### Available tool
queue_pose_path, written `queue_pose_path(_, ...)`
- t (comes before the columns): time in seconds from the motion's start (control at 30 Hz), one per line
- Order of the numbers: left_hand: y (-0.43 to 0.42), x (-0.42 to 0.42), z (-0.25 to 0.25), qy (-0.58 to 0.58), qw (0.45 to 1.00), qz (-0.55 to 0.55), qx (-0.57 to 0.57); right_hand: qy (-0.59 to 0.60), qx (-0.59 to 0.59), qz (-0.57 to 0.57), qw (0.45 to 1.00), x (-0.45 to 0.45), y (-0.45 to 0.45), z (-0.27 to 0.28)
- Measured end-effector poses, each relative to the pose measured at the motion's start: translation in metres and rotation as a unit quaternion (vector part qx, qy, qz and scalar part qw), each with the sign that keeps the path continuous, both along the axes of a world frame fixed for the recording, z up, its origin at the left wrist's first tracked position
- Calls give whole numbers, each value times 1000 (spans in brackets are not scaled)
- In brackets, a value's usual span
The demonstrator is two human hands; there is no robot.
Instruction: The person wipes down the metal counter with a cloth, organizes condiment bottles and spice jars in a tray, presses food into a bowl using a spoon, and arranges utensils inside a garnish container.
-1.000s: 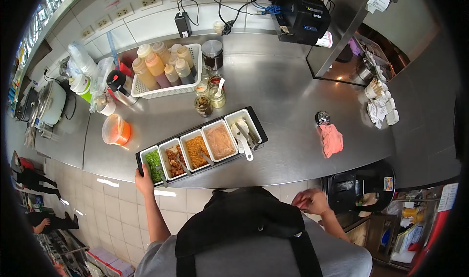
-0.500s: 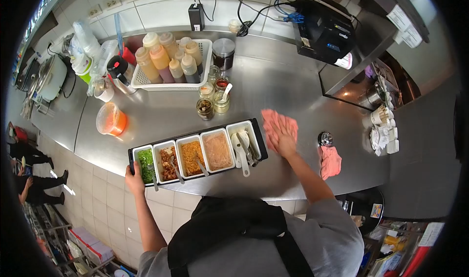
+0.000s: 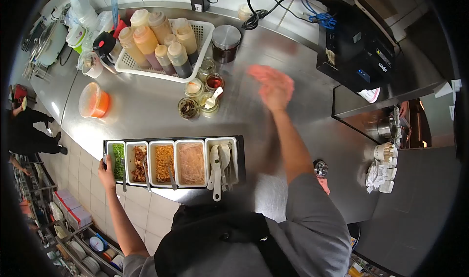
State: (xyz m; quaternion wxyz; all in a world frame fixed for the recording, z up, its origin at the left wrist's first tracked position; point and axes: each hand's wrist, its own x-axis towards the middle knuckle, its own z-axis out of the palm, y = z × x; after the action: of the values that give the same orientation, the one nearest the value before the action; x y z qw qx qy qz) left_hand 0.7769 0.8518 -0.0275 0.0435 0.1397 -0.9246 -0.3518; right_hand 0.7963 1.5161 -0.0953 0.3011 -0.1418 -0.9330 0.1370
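Observation:
My left hand (image 3: 107, 175) grips the left end of a black condiment tray (image 3: 239, 155) at the counter's front edge. White tubs in the tray hold chopped green onion (image 3: 118, 161), brown bits (image 3: 139, 164), orange-brown crumbs (image 3: 164, 162) and pale shreds (image 3: 191, 163), with spoons in several. The rightmost tub (image 3: 210, 145) holds white spoons and other utensils. Farther back on the counter, my right hand (image 3: 276, 99) presses on a pink cloth (image 3: 264, 75); motion smears both, and the fingers lie over the cloth.
A white basket (image 3: 161, 76) of squeeze bottles stands at the back, beside a dark-filled jar (image 3: 225, 45) and several small spice jars (image 3: 188, 108). An orange-filled tub (image 3: 95, 101) sits left. A small metal object (image 3: 320, 168) and another pink cloth (image 3: 324, 184) lie right. A black machine (image 3: 361, 52) stands back right.
My right hand has slid the pink cloth away from me toward the back of the counter. The tray's left end stays in my left hand, and the tray now sits straighter in view as the camera shifted.

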Motion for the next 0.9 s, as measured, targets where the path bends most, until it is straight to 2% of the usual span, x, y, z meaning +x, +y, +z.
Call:
queue_pose_path(0.03, -1, 0, -4, 37, 999, 2, 8, -62, 76, -59, 993, 22, 32, -2)
queue_pose_path(0.07, 0, 1, -3, 35, 999, 2, 7, -70, 55, -69, 994, 46, 55, 4)
queue_pose_path(0.17, 2, 1, 2, 22, 1000, 2, 17, -89, 160, -174, 968, 100, 121, -4)
queue_pose_path(0.23, -2, 0, 1, 9, 999, -4, 50, -127, 190, -343, 911, 102, 147, -26)
queue_pose_path(0.27, -4, 0, -1, 4, 999, -9, 51, -14, 97, -249, 964, 89, 157, -52)
queue_pose_path(0.33, -3, -1, -8, 47, 996, -1, 75, -11, 96, -225, 970, 49, 109, -50)
queue_pose_path(0.4, 0, -1, -2, 14, 996, -27, 81, 2, 93, -144, 985, -8, 32, -33)
queue_pose_path(0.5, -2, -1, -1, 22, 999, -17, 23, 25, 92, -9, 995, -76, -61, -12)
queue_pose_path(0.63, -7, -2, -2, 6, 999, -26, 38, 6, 130, 65, 989, -84, -21, -8)
queue_pose_path(0.67, -6, -2, -2, 7, 999, -27, 36, -13, 92, 31, 995, -79, 13, -16)
queue_pose_path(0.73, -8, -2, -2, -12, 998, -26, 52, -79, 115, -82, 987, -26, 53, 16)
queue_pose_path(0.77, -11, -2, -3, -14, 998, -28, 51, -100, 226, -164, 955, 1, 72, 22)
queue_pose_path(0.8, -14, -3, -6, -8, 998, -32, 54, -133, 208, -221, 944, 25, 106, 6)
queue_pose_path(0.83, -17, -4, -10, 0, 998, -34, 60, -131, 209, -223, 943, 50, 133, 2)
queue_pose_path(0.9, -19, -5, -19, 27, 999, -21, 34, -153, 136, -322, 924, 96, 166, 4)
